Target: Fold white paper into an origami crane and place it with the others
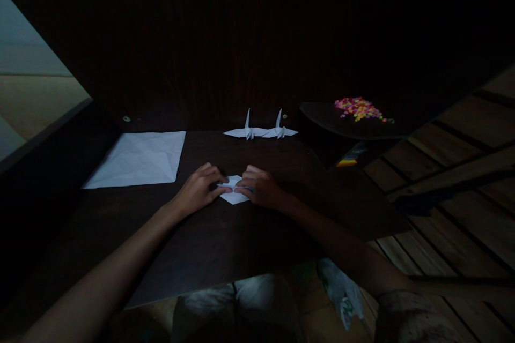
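Note:
Between both hands, on the dark desk top (193, 246), lies a small piece of folded white paper (233, 198) with a crease across its middle. My left hand (201, 185) pinches its left side, thumb and fingers closed on the edge. On the opposite side, my right hand (261, 187) grips the paper the same way, the thumbs close together near the centre fold. Two white paper cranes (249, 132) stand side by side behind the hands, against the back panel. To the left rests a creased sheet of white paper (140, 158).
A dark curved shelf (322, 112) at the right carries a heap of small colourful pieces (358, 109). Below it shows a brightly coloured packet (350, 158). The desk has a raised left side panel (44, 128). Wooden slats (462, 171) lie beyond its right edge.

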Action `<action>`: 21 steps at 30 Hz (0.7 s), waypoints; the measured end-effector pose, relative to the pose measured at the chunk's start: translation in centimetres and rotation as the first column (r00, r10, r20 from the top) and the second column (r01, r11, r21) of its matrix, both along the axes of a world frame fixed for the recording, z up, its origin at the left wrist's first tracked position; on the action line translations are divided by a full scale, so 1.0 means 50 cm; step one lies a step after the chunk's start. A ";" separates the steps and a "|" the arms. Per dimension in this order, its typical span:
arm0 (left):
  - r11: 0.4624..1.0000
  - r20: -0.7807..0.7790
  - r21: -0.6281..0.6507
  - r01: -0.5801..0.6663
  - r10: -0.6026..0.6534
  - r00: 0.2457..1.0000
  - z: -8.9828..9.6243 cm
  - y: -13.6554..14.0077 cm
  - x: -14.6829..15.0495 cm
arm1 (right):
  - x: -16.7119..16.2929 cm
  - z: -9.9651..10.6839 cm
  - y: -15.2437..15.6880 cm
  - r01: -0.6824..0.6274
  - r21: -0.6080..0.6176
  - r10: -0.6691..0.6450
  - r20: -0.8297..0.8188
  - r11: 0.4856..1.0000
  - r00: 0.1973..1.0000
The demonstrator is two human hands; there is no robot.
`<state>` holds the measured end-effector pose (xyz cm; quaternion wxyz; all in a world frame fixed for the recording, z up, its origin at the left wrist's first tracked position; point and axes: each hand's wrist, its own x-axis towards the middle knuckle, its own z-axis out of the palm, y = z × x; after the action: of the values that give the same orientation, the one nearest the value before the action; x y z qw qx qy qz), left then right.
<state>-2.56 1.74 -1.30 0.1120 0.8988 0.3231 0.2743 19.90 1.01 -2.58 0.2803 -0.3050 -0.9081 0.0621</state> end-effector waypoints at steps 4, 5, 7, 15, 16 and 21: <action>0.993 0.032 -0.110 -0.030 0.034 0.999 0.005 -0.004 0.005 | 0.001 -0.003 0.004 -0.003 -0.021 0.002 -0.028 1.000 1.000; 0.990 0.048 -0.132 -0.052 0.058 0.997 0.007 -0.005 0.007 | 0.001 -0.003 0.005 -0.001 -0.029 0.000 -0.040 1.000 0.999; 0.980 0.079 -0.169 -0.100 0.115 0.990 0.011 -0.008 0.010 | 0.000 -0.003 0.005 0.001 -0.044 -0.003 -0.057 0.999 0.998; 0.978 0.089 -0.168 -0.121 0.138 0.987 0.022 -0.014 0.013 | -0.003 0.002 0.001 -0.004 -0.049 0.000 -0.074 0.999 0.997; 0.981 0.088 -0.154 -0.121 0.136 0.987 0.023 -0.014 0.012 | -0.001 0.003 0.002 0.001 -0.047 -0.004 -0.081 0.999 0.997; 0.988 0.075 -0.115 -0.099 0.108 0.991 0.019 -0.013 0.010 | 0.009 0.001 0.011 0.003 -0.037 -0.008 -0.128 0.999 0.992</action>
<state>-2.04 1.08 -0.36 0.1603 0.8613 0.3791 0.2978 20.36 1.56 -2.51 0.3326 -0.3078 -0.8861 0.0974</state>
